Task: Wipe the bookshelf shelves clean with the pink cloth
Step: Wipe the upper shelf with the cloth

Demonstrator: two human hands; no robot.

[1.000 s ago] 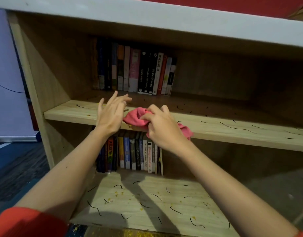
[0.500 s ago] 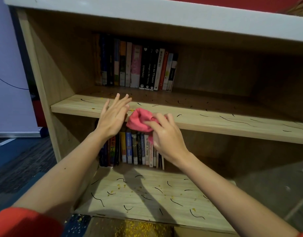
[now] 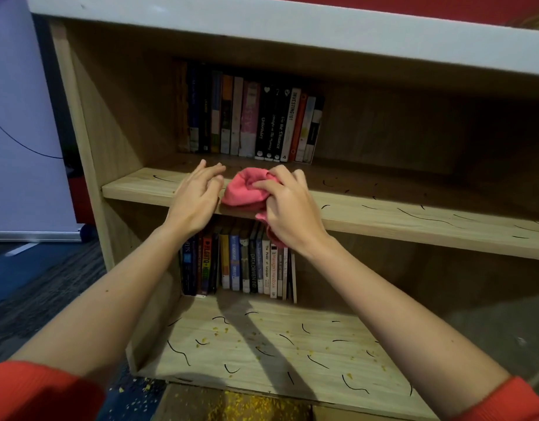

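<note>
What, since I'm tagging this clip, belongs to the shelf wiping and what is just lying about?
Job: pink cloth, right hand gripping it, left hand, upper shelf, lower shelf with crumbs.
Lying about: upper books, lower books, carpet.

Upper shelf (image 3: 414, 220) bare right of the books (image 3: 250, 117)

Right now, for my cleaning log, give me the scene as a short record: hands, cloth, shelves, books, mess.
right hand: grips the bunched pink cloth at the upper shelf front edge
left hand: open, holding nothing, just left of the cloth
upper shelf mess: black marks, mostly right of the cloth
lower shelf mess: black marks and yellow crumbs scattered across it
books: upper row and lower row, upright at the back
progress: neither shelf looks clean yet
</note>
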